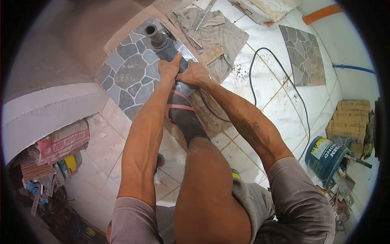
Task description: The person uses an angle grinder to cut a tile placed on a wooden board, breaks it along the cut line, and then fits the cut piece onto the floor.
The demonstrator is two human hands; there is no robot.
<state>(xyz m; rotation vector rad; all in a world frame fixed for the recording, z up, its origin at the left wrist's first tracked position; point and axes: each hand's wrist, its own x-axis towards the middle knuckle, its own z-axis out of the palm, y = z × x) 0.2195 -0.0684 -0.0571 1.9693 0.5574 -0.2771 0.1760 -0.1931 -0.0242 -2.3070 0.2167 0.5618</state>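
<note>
Both of my hands are wrapped around the dark body of an angle grinder, with a hollow, flared grey end pointing up toward me. My left hand grips it on the left, and my right hand closes on it from the right, close against the left. Under the tool lies a grey stone-patterned tile. The grinder's working edge is mostly hidden behind its body. My foot in a dark sandal with pink trim is at the tile's near edge.
A black cord loops over the white floor tiles. Crumpled cloth lies beyond the work. Another stone-patterned tile is at right, above cardboard boxes and a dark bucket. A cement bag and clutter sit at left.
</note>
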